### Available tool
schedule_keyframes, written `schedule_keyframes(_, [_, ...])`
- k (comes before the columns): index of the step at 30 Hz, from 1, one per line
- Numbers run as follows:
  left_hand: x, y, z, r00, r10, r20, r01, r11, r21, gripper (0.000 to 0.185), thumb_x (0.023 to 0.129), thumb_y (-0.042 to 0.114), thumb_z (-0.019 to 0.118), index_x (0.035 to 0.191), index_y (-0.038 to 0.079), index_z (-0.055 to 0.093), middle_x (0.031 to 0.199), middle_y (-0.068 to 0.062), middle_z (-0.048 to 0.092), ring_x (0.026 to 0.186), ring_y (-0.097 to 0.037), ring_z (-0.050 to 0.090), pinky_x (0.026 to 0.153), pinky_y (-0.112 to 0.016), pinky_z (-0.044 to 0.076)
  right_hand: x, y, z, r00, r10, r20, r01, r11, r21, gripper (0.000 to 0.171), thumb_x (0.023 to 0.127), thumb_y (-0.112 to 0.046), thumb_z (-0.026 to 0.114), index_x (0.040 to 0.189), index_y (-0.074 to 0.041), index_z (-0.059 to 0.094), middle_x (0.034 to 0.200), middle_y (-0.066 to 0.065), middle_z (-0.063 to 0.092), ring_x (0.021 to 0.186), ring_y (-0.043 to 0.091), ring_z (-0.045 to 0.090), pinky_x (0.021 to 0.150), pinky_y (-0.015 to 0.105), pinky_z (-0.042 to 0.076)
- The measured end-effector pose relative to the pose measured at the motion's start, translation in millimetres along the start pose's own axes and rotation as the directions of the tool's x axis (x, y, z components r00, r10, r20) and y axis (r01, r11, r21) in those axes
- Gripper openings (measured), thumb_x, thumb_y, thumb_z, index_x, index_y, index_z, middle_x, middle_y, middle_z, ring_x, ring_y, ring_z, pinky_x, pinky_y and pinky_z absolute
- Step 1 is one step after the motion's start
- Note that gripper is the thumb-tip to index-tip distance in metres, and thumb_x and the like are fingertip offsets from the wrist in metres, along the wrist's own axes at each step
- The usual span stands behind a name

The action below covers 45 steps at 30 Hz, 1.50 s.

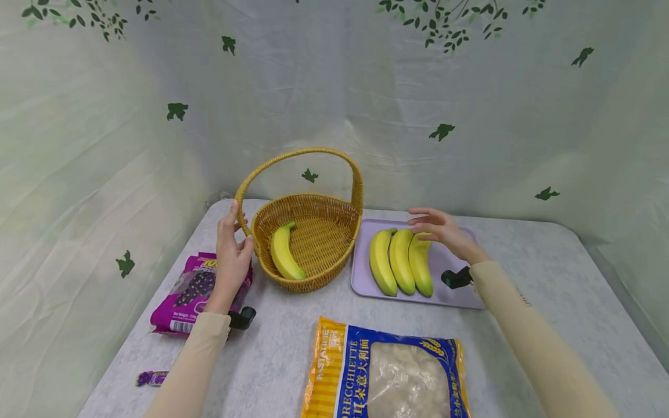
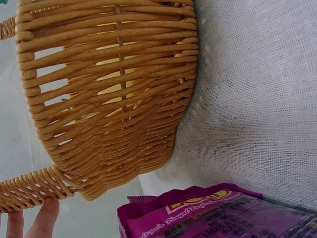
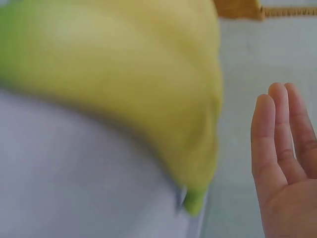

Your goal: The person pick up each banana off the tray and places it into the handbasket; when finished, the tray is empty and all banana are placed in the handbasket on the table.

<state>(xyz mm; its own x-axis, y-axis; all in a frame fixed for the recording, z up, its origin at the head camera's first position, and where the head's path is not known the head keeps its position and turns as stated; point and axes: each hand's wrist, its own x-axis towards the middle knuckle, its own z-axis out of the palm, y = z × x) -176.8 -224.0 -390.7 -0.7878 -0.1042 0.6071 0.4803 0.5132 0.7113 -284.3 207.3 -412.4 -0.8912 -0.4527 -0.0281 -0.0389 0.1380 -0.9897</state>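
A wicker basket with a tall arched handle stands at the back. One banana lies inside its left part. My left hand holds the handle near its left base, with the fingertips against the weave. To the right is a lilac tray bearing three bananas side by side. Over the upper end of the rightmost banana hovers my right hand, its fingers extended and nothing in its grasp. In the right wrist view a banana appears large beside that hand.
Left of the basket lies a purple bag with dark fruit pictured on it. A small purple-wrapped piece is nearer the front left. An orange and blue pasta bag lies front centre. A pale curtain hangs behind the table.
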Motion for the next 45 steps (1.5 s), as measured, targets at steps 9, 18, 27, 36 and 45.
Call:
schedule_keyframes(9, [0.7,-33.3,1.9,1.0,-0.005,-0.01,0.005,1.0,0.003,0.077,0.091,-0.015,0.045,0.153,0.022,0.019,0.133,-0.02,0.036,0.122,-0.039,0.042,0.085,-0.063,0.046,-31,23,-30,0.995,0.082,-0.049,-0.088,0.986,-0.142,0.053,0.096,-0.01,0.055,0.144,0.003,0.035,0.138,0.029,0.043,0.12,0.045,0.045,0.098,0.055,0.041])
schedule_keyframes(18, [0.5,-34.0,2.7,1.0,-0.003,-0.013,0.003,1.0,0.001,0.077,0.09,-0.015,0.045,0.153,0.021,0.019,0.132,-0.021,0.036,0.122,-0.038,0.042,0.084,-0.062,0.047,-41,42,-21,0.99,0.138,-0.007,-0.135,0.959,-0.249,0.06,0.095,-0.014,0.057,0.147,-0.002,0.031,0.137,0.034,0.038,0.104,0.034,0.058,0.086,0.043,0.053])
schedule_keyframes(27, [-0.4,8.9,0.1,1.0,0.019,-0.011,-0.018,1.0,0.014,0.071,0.089,-0.019,0.043,0.15,0.008,0.02,0.126,-0.032,0.035,0.118,-0.047,0.042,0.083,-0.065,0.045,-42,38,9,0.987,0.163,0.014,-0.15,0.939,-0.309,0.069,0.094,-0.021,0.061,0.15,-0.003,0.025,0.135,0.033,0.029,0.088,0.026,0.061,0.075,0.042,0.055])
schedule_keyframes(36, [-0.2,6.5,0.6,0.999,0.029,-0.013,-0.029,1.0,0.005,0.07,0.089,-0.019,0.043,0.15,0.008,0.02,0.127,-0.033,0.034,0.119,-0.047,0.042,0.082,-0.065,0.046,-39,42,20,0.992,0.107,-0.063,-0.123,0.932,-0.342,0.068,0.09,-0.02,0.064,0.148,-0.003,0.031,0.124,0.028,0.038,0.081,0.021,0.055,0.064,0.03,0.054])
schedule_keyframes(45, [-1.0,8.2,0.8,1.0,0.006,-0.013,-0.006,1.0,0.013,0.07,0.09,-0.018,0.044,0.15,0.009,0.02,0.127,-0.033,0.034,0.119,-0.045,0.042,0.084,-0.064,0.046,-43,33,16,0.984,0.153,-0.089,-0.172,0.945,-0.278,0.071,0.092,-0.023,0.064,0.151,-0.012,0.027,0.139,0.029,0.031,0.093,0.024,0.057,0.075,0.032,0.054])
